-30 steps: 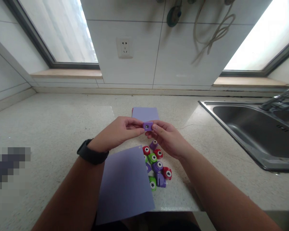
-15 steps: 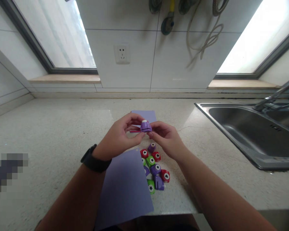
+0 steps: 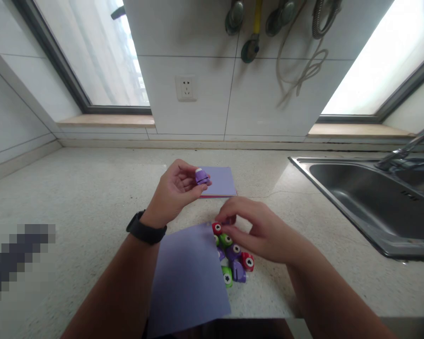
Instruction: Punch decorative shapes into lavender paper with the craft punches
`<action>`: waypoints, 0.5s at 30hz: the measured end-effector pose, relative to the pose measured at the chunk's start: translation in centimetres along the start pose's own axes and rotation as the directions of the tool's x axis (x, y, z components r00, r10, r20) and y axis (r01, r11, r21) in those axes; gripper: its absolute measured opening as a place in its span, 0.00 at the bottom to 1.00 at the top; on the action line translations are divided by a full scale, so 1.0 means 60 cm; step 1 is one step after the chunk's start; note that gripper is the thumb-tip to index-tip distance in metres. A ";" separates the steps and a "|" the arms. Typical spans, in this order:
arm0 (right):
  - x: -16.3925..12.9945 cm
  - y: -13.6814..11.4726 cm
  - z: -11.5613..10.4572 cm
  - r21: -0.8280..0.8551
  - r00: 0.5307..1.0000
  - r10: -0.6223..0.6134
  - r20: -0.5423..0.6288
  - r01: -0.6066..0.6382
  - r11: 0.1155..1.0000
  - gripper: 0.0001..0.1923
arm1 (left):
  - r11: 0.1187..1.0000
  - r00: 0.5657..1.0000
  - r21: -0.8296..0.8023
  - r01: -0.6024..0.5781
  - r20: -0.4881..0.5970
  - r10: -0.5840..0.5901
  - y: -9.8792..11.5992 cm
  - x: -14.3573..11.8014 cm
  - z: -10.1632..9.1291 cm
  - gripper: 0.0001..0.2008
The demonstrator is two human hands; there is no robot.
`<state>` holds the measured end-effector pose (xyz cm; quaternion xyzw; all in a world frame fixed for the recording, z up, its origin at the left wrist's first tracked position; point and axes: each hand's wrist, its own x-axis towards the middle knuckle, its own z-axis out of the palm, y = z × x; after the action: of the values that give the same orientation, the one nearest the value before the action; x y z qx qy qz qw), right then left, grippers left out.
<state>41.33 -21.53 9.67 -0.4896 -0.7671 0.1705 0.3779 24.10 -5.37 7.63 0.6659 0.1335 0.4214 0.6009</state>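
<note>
We see the left hand point(image 3: 175, 190) raised above the speckled table point(image 3: 92, 188), its grip clamped on a small purple punch point(image 3: 201, 177) pinched between thumb and fingertips, with the white button end of the punch pointing up and away from us. A dark watch point(image 3: 145, 229) sits on that wrist. The purple punch hangs just in front of a small stack of lilac cards point(image 3: 219, 181) that lies flat on the table further back. The right hand point(image 3: 259, 230) is lower and nearer to us, palm down, fingers curled loosely over the far end of a heap of small punches point(image 3: 233, 256) in red, green and purple; we cannot tell whether its grip has closed on one, since the fingertips cover the pieces there. The heap lies on the table just beside the right edge of a large lilac sheet point(image 3: 189, 278), which overhangs the near table edge. To the right, well apart from the hands, is a steel sink point(image 3: 367, 197) with a tap point(image 3: 406, 148). A wall socket point(image 3: 186, 88) sits on the tiles behind, and utensils point(image 3: 254, 28) hang above.
</note>
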 end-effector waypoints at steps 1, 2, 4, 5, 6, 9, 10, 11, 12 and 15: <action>-0.004 -0.024 0.004 -0.076 0.996 -0.031 0.089 0.038 0.996 0.07 | 1.000 1.000 -0.012 -0.004 -0.011 0.004 -0.002 0.003 -0.003 0.20; -0.009 -0.046 0.016 -0.162 0.986 -0.040 0.159 0.066 0.985 0.08 | 1.000 1.000 -0.023 -0.007 -0.020 0.006 -0.004 0.005 -0.005 0.20; -0.021 -0.079 0.062 -0.318 0.961 -0.155 0.231 0.225 0.921 0.09 | 0.999 0.999 -0.051 -0.018 -0.033 0.016 -0.008 0.009 -0.010 0.20; -0.027 -0.087 0.094 -0.407 0.939 -0.289 0.185 0.341 0.847 0.07 | 0.997 0.999 -0.069 -0.025 -0.034 0.022 -0.010 0.010 -0.012 0.21; -0.034 -0.090 0.129 -0.510 0.913 -0.390 0.116 0.392 0.766 0.05 | 0.996 0.999 -0.089 -0.027 -0.029 0.025 -0.011 0.011 -0.014 0.21; -0.052 -0.074 0.221 -0.686 0.865 -0.501 0.009 0.370 0.626 0.04 | 0.990 1.000 -0.140 -0.008 0.001 0.008 -0.014 0.012 -0.019 0.22; -0.058 -0.065 0.242 -0.702 0.866 -0.499 -0.012 0.348 0.622 0.04 | 0.989 1.000 -0.150 0.004 0.008 -0.003 -0.014 0.012 -0.021 0.22; -0.063 -0.057 0.258 -0.709 0.867 -0.498 -0.022 0.338 0.619 0.04 | 0.988 1.000 -0.154 0.016 0.011 -0.015 -0.014 0.011 -0.022 0.23; -0.068 -0.051 0.268 -0.710 0.861 -0.508 -0.013 0.350 0.611 0.04 | 0.988 1.000 -0.154 0.027 0.014 -0.025 -0.014 0.011 -0.024 0.23; -0.075 -0.043 0.273 -0.703 0.855 -0.514 -0.072 0.322 0.634 0.07 | 0.987 0.999 -0.154 0.035 0.028 -0.031 -0.012 0.010 -0.028 0.24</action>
<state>28.52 -24.92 -1.31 -0.4167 -0.8105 -0.2765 0.3050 23.51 -3.64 7.07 0.6204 0.1037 0.4122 0.6591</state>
